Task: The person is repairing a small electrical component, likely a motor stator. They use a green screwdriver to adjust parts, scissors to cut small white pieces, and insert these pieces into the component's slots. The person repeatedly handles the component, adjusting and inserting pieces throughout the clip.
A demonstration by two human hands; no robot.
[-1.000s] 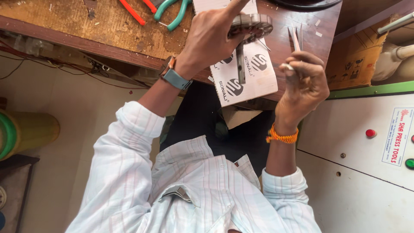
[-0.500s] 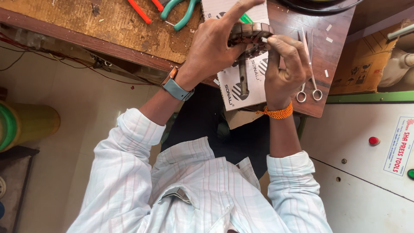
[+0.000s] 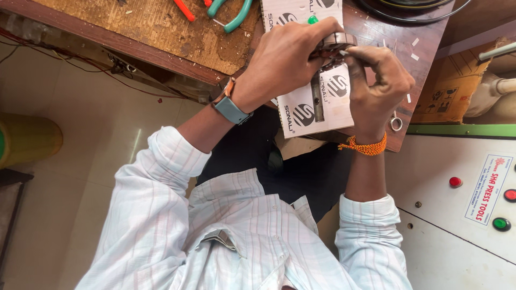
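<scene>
My left hand [image 3: 285, 64], a grey watch on its wrist, grips a round metal part [image 3: 336, 40] whose steel shaft [image 3: 317, 99] hangs down in front of a white printed card box [image 3: 303, 115]. My right hand [image 3: 379, 86], with an orange thread band on the wrist, is closed with its fingertips against the right side of that part. A loop of small scissors [image 3: 396, 124] sticks out below this hand; their blades are hidden in it. Both hands hover over the near edge of the wooden workbench [image 3: 161, 32].
Teal-handled pliers [image 3: 236, 13] and a red-handled tool [image 3: 183, 8] lie on the bench at the back. A black cable coil [image 3: 408, 8] sits top right. A cardboard box [image 3: 451, 88] and a white machine panel [image 3: 457, 231] with red and green buttons stand at right. A yellow drum [image 3: 27, 145] is at left.
My right hand has come from the right, carrying the scissors, up against the metal part. My left hand has kept hold of the part and moved slightly right.
</scene>
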